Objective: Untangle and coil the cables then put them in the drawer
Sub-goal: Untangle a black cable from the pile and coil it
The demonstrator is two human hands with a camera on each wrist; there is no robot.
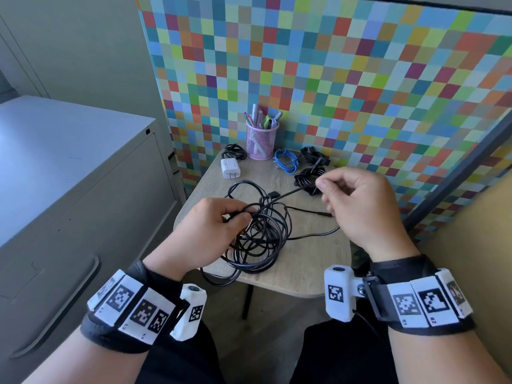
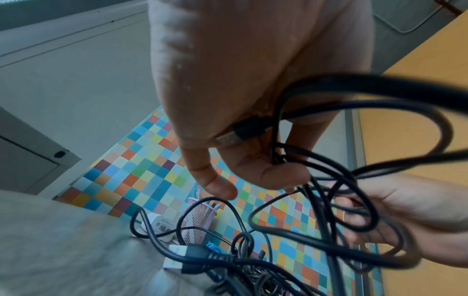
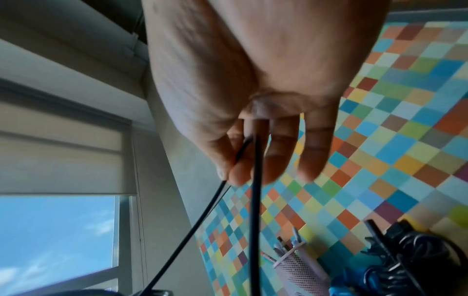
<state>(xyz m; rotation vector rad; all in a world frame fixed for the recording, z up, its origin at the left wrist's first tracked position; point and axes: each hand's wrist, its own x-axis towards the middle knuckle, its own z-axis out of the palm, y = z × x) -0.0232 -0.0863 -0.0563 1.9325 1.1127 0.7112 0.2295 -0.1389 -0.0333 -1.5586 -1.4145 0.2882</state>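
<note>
2 hands work above the desk (image 1: 304, 261): left hand (image 1: 210, 234) grips the tangled black cables (image 1: 263, 239); right hand (image 1: 357, 206) pinches 1 strand (image 1: 288, 194).

The scene is viewed from head height, looking forward and down onto a small light wooden tabletop (image 1: 302, 270), with both wrists seen near the lower edge. The left wrist view is taken very close beneath the left hand (image 2: 228, 100), aimed along the fingers towards a multicoloured checkered wall panel (image 2: 152, 176). The right wrist view is set equally close under the right hand (image 3: 253, 80), tilted upward towards the same panel. A pink mesh pen cup (image 1: 261, 141) is shared by all three views.
</note>
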